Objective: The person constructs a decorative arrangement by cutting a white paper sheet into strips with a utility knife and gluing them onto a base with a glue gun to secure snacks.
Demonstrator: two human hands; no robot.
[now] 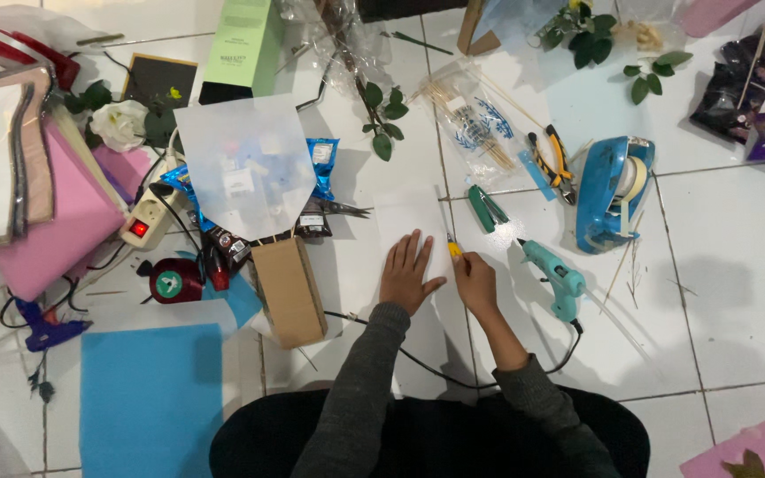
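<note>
the left hand (407, 273) lies flat and open, fingers spread, pressing down on a white sheet of paper (411, 219) that rests on the tiled floor (737, 265) right in front of the person. the right hand (474, 281) is closed around a small yellow-handled cutter (453, 248), its tip touching the right edge of the paper, just beside the left hand's thumb. both arms wear grey sleeves (360, 389).

just right of the right hand lies a teal glue gun (555, 279), its black cord running back under the forearm. a green stapler (487, 209) sits above it, near the paper's upper right corner. further right stands a blue tape dispenser (611, 190), with yellow-handled pliers (552, 159) beside it and a clear bag of thin wooden sticks (467, 119) above the paper.

left of the paper stands a brown cardboard box (289, 290), with a pale translucent sheet (245, 164) propped behind it. a blue sheet (150, 398) lies at lower left, a pink sheet (50, 230) further left.
</note>
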